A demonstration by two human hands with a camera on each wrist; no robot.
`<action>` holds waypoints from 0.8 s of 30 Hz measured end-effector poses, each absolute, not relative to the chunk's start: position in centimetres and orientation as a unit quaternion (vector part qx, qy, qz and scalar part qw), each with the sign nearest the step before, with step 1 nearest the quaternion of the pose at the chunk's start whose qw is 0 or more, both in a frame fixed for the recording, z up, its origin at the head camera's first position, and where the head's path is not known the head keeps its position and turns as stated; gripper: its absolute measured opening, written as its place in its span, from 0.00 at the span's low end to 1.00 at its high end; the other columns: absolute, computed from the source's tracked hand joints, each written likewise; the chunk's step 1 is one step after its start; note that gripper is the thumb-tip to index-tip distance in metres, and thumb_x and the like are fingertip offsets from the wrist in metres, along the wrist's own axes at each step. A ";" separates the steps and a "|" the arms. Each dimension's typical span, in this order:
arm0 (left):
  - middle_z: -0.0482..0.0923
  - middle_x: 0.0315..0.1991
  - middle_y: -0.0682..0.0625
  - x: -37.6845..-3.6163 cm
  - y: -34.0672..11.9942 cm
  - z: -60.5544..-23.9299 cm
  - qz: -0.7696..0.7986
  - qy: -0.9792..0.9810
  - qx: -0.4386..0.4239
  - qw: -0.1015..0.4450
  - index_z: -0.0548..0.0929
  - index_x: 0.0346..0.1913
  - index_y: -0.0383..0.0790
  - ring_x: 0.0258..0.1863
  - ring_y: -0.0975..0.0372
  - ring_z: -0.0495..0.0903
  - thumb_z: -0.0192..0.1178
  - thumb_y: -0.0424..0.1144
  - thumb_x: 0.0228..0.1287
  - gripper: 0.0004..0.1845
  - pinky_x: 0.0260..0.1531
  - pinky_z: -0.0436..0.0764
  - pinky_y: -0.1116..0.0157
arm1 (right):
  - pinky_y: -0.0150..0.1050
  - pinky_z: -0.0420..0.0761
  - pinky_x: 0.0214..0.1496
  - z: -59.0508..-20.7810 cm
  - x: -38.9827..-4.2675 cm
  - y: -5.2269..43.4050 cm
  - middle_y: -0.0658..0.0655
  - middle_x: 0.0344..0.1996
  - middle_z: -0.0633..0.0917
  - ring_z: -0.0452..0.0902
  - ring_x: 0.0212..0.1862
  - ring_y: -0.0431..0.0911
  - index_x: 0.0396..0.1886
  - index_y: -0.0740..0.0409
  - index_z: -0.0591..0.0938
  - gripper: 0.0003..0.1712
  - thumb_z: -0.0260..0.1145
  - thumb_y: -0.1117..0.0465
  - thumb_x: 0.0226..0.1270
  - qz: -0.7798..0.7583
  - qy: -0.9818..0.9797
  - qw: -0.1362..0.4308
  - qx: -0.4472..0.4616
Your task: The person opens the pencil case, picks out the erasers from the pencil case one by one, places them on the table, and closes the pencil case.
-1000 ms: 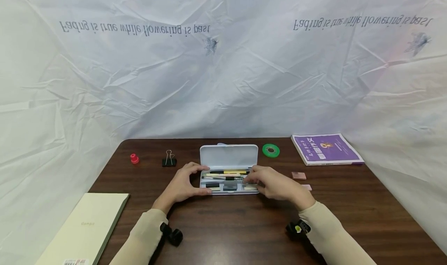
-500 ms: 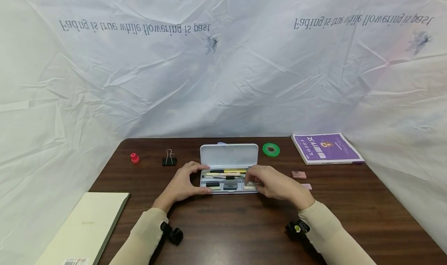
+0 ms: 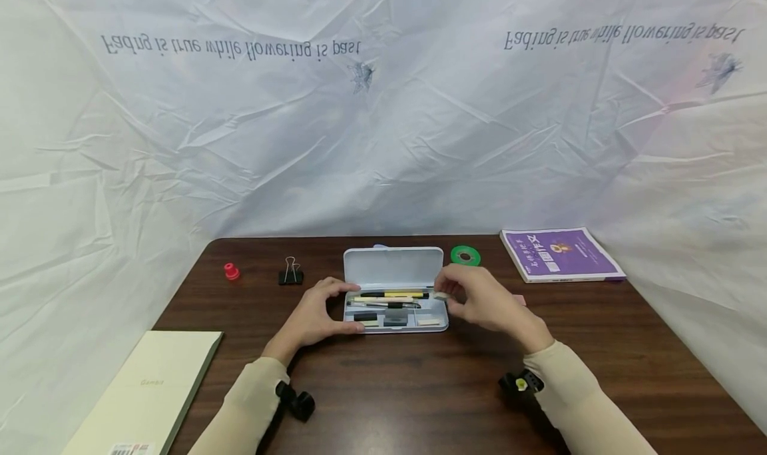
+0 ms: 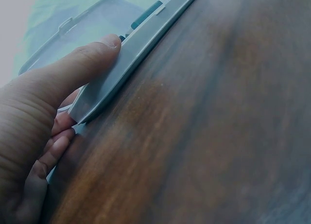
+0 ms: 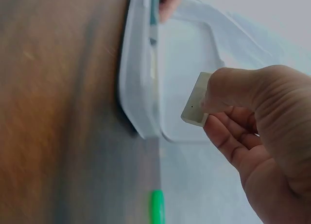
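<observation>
An open white pencil case [image 3: 392, 268] lies mid-table with its lid raised at the back. Several pens and pencils [image 3: 389, 301] fill its rear section. Small blocks lie in the front compartments, including a whitish eraser [image 3: 428, 322] at the right. My left hand [image 3: 311, 316] grips the case's left end; in the left wrist view its thumb [image 4: 92, 59] presses on the front rim. Above the case's right end, my right hand [image 3: 484, 300] pinches an off-white eraser [image 5: 195, 100] between thumb and fingers, clear of the case.
A green ring-shaped roll [image 3: 465, 256] lies behind my right hand, with a purple book [image 3: 560, 255] beyond. A pink block [image 3: 519, 300] is partly hidden by that hand. Left of the case are a black binder clip [image 3: 290, 276], a small red object [image 3: 231, 272] and a cream notebook [image 3: 144, 388].
My right hand has come up out of the case's right compartment and moved slightly right and back, lifting an off-white eraser. My left hand stays where it was.
</observation>
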State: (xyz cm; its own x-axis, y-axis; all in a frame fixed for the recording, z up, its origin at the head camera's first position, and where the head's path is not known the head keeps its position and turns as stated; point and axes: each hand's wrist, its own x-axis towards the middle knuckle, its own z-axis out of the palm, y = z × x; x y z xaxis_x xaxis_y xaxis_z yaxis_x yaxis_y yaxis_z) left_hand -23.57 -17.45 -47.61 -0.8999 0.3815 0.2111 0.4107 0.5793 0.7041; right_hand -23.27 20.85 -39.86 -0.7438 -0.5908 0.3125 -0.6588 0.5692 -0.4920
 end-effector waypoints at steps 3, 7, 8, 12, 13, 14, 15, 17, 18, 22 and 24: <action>0.81 0.66 0.53 -23.5 -17.5 -47.6 -0.400 -0.888 -0.224 0.019 0.87 0.71 0.58 0.68 0.51 0.79 0.88 0.61 0.53 0.41 0.70 0.78 0.40 | 0.44 0.90 0.44 -39.3 -23.6 22.0 0.45 0.39 0.87 0.84 0.41 0.38 0.46 0.50 0.88 0.20 0.78 0.77 0.61 0.300 -0.887 0.078 0.341; 0.82 0.65 0.53 -23.5 -17.4 -47.7 -0.400 -0.887 -0.229 0.023 0.87 0.71 0.57 0.67 0.51 0.79 0.88 0.61 0.54 0.41 0.68 0.78 0.40 | 0.43 0.89 0.45 -38.9 -24.1 23.8 0.45 0.40 0.87 0.84 0.42 0.40 0.46 0.50 0.89 0.20 0.77 0.77 0.62 0.297 -0.896 0.100 0.314; 0.82 0.65 0.53 -23.6 -17.4 -47.7 -0.400 -0.887 -0.230 0.024 0.87 0.71 0.57 0.66 0.51 0.79 0.88 0.61 0.54 0.41 0.68 0.79 0.40 | 0.42 0.89 0.45 -39.0 -24.2 24.3 0.45 0.40 0.88 0.84 0.42 0.40 0.46 0.50 0.89 0.20 0.77 0.77 0.62 0.294 -0.899 0.108 0.307; 0.82 0.65 0.54 -23.6 -17.4 -47.7 -0.399 -0.887 -0.231 0.025 0.87 0.71 0.57 0.66 0.52 0.79 0.88 0.61 0.53 0.41 0.68 0.78 0.41 | 0.40 0.86 0.46 -39.5 -24.9 25.8 0.47 0.41 0.88 0.83 0.42 0.42 0.46 0.52 0.90 0.20 0.77 0.78 0.61 0.292 -0.906 0.124 0.280; 0.82 0.65 0.55 -23.6 -17.5 -47.8 -0.398 -0.887 -0.231 0.025 0.87 0.71 0.57 0.66 0.53 0.79 0.88 0.61 0.53 0.41 0.68 0.79 0.41 | 0.40 0.86 0.45 -39.7 -25.1 26.0 0.47 0.40 0.88 0.83 0.42 0.43 0.45 0.53 0.91 0.20 0.77 0.78 0.60 0.291 -0.907 0.124 0.276; 0.82 0.65 0.55 -23.6 -17.5 -47.8 -0.399 -0.887 -0.230 0.023 0.87 0.71 0.58 0.66 0.53 0.79 0.88 0.61 0.53 0.42 0.68 0.78 0.42 | 0.41 0.86 0.45 -40.0 -25.3 26.3 0.47 0.40 0.88 0.83 0.42 0.43 0.45 0.53 0.91 0.20 0.77 0.79 0.60 0.291 -0.909 0.121 0.274; 0.81 0.65 0.55 -23.5 -17.5 -47.8 -0.398 -0.888 -0.230 0.024 0.86 0.71 0.58 0.66 0.53 0.79 0.88 0.61 0.53 0.42 0.68 0.78 0.42 | 0.41 0.85 0.45 -40.3 -25.4 26.5 0.47 0.39 0.88 0.83 0.42 0.43 0.45 0.53 0.91 0.19 0.77 0.79 0.60 0.292 -0.910 0.113 0.272; 0.81 0.65 0.55 -23.5 -17.5 -47.8 -0.398 -0.888 -0.231 0.023 0.86 0.71 0.58 0.66 0.53 0.79 0.88 0.61 0.53 0.41 0.68 0.78 0.42 | 0.42 0.86 0.45 -40.9 -25.7 26.8 0.48 0.39 0.88 0.83 0.42 0.43 0.45 0.53 0.91 0.19 0.77 0.79 0.61 0.293 -0.912 0.098 0.270; 0.81 0.65 0.55 -23.5 -17.5 -47.8 -0.398 -0.888 -0.231 0.023 0.86 0.71 0.58 0.66 0.53 0.79 0.88 0.61 0.53 0.41 0.68 0.78 0.42 | 0.43 0.86 0.45 -41.2 -25.9 26.9 0.48 0.39 0.88 0.83 0.42 0.43 0.45 0.53 0.91 0.19 0.77 0.79 0.61 0.294 -0.912 0.090 0.272; 0.81 0.65 0.55 -23.5 -17.5 -47.8 -0.397 -0.888 -0.231 0.024 0.86 0.71 0.59 0.65 0.53 0.79 0.88 0.61 0.53 0.41 0.68 0.78 0.41 | 0.46 0.88 0.47 -42.3 -26.3 27.0 0.46 0.39 0.88 0.84 0.43 0.43 0.45 0.52 0.92 0.19 0.78 0.78 0.64 0.291 -0.913 0.071 0.278; 0.81 0.65 0.55 -23.6 -17.5 -47.8 -0.396 -0.889 -0.230 0.025 0.86 0.71 0.59 0.65 0.53 0.79 0.88 0.62 0.53 0.41 0.68 0.78 0.41 | 0.47 0.88 0.48 -42.7 -26.4 27.0 0.46 0.39 0.89 0.84 0.43 0.42 0.45 0.51 0.92 0.18 0.78 0.78 0.65 0.285 -0.914 0.066 0.281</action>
